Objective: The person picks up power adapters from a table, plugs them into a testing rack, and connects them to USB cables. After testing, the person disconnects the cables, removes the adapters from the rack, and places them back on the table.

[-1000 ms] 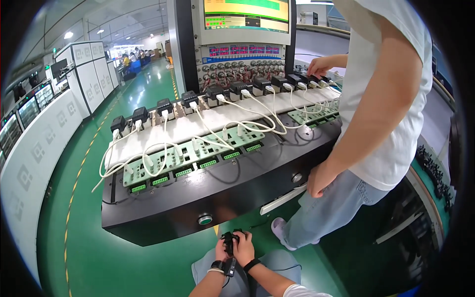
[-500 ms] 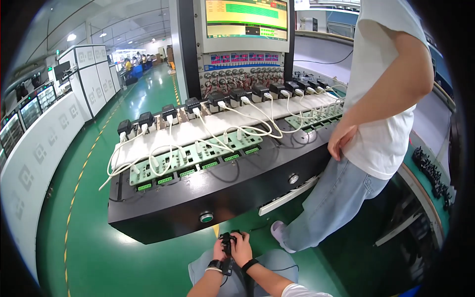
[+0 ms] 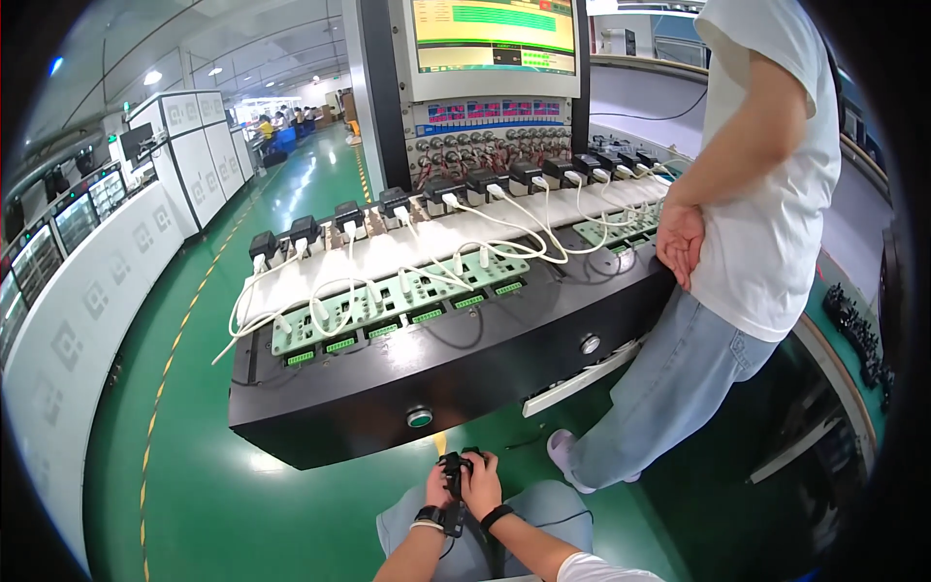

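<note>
Small black object (image 3: 453,472), exact kind too small to tell: one, at the near side, above the lap and just short of the bench. Left hand (image 3: 438,488) and right hand (image 3: 480,485): together, fingers closed round the object from its left and right sides; the hidden fingers cannot be told. Wristwear: dark band (image 3: 428,514) on the left wrist, with a pale band beside it; black band (image 3: 497,515) on the right. Black bench (image 3: 339,427): beyond the hands, its front carrying a green button (image 3: 419,417) at left and a silver button (image 3: 590,344) at right. On its top: green panels (image 3: 388,312), one long at left, another at far right; behind them a white strip (image 3: 291,296); along the far edge a row of black adapters (image 3: 394,200), white cables (image 3: 529,225) plugged in and looping forward over the panels. Far side: a rack with a lit screen (image 3: 495,39) above red displays (image 3: 495,112). Right: a standing co-worker in a white shirt (image 3: 771,233) and jeans (image 3: 669,398), one hand (image 3: 682,244) low beside the hip. Left: white cabinets (image 3: 208,145) on green floor (image 3: 233,524).
</note>
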Available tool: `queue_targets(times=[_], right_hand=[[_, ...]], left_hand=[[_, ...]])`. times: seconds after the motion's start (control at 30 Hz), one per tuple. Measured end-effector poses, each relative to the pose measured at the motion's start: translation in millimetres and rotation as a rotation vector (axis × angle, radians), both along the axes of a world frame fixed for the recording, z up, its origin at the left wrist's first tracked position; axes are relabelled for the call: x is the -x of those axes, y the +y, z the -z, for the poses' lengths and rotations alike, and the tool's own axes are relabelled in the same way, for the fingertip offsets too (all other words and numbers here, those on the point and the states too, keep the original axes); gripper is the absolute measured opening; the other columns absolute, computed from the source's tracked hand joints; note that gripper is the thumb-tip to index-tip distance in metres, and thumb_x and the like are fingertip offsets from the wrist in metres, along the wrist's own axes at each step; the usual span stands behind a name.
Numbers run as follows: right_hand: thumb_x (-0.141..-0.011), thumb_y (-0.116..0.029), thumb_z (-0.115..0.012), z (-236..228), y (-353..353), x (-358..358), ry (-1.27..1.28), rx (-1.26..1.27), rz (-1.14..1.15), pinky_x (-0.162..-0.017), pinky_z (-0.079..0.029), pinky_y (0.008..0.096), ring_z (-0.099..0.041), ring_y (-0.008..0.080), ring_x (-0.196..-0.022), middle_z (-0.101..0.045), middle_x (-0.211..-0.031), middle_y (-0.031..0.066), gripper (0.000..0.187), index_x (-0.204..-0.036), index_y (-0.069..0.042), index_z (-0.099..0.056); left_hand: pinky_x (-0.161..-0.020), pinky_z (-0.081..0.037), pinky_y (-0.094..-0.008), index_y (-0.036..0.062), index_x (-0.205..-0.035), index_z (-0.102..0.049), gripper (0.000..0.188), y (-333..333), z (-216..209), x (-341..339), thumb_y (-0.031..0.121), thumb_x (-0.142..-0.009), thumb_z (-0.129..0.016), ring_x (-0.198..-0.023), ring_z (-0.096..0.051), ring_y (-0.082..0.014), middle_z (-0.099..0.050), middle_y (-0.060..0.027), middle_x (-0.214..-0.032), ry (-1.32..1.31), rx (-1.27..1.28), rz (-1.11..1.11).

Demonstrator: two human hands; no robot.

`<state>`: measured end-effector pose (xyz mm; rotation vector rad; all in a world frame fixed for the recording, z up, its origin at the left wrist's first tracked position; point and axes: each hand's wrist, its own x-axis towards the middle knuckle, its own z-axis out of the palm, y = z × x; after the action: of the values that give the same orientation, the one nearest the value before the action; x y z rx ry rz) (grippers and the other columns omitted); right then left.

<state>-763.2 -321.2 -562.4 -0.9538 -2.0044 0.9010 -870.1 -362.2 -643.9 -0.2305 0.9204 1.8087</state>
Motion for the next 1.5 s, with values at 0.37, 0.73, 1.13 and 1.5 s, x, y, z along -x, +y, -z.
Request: queue_targets(times=[0.37,0.73,1.13,1.5], right_hand=[[-0.085,-0.012,-0.056,7.1,2.2,-3.6,0.038,-0.080,0.008,-0.079,-0.047,0.0451,-0.054,0.0450,-0.092,-0.043,-0.115,0.0254,0.026,-0.110,-0.011,-0.052],[-0.085,-0.012,-0.057,9.7,3.0,-3.3,0.003,-0.037,-0.002,-0.080,-0.047,0.0445,-0.054,0.0442,-0.093,-0.042,-0.115,0.0252,0.027,-0.111,-0.011,-0.051],[-0.085,-0.012,-0.056,-1.4,0.5,-7.0,0.002,-0.016,0.002,-0.082,-0.047,0.0436,-0.053,0.0427,-0.096,-0.042,-0.116,0.0236,0.026,-0.110,-0.011,-0.052],[-0.085,-0.012,-0.056,5.4,2.1,-7.6,0.000,-0.033,-0.006,-0.081,-0.047,0.0435,-0.052,0.0431,-0.097,-0.042,-0.116,0.0237,0.027,-0.111,-0.011,-0.051]], left_hand=[[-0.064,-0.053,-0.0307,0.0090,-0.093,-0.059,0.026,-0.1,-12.6,-4.6,0.032,-0.081,-0.060,-0.076,-0.062,-0.0198,-0.063,-0.0050,-0.085,-0.016,0.046,0.020],[-0.070,-0.052,-0.0337,0.0070,-0.096,-0.058,0.036,0.9,-1.2,-1.8,0.038,-0.078,-0.060,-0.079,-0.061,-0.0256,-0.061,-0.0111,-0.089,-0.021,0.085,0.036],[-0.065,-0.052,-0.0328,0.0061,-0.096,-0.058,0.032,4.9,6.1,-2.2,0.034,-0.079,-0.062,-0.076,-0.063,-0.0230,-0.064,-0.0079,-0.086,-0.041,0.033,-0.012],[-0.067,-0.052,-0.0329,0.0086,-0.095,-0.060,0.031,2.3,-3.3,-4.6,0.035,-0.079,-0.061,-0.075,-0.063,-0.0226,-0.065,-0.0068,-0.087,-0.100,0.021,0.040]])
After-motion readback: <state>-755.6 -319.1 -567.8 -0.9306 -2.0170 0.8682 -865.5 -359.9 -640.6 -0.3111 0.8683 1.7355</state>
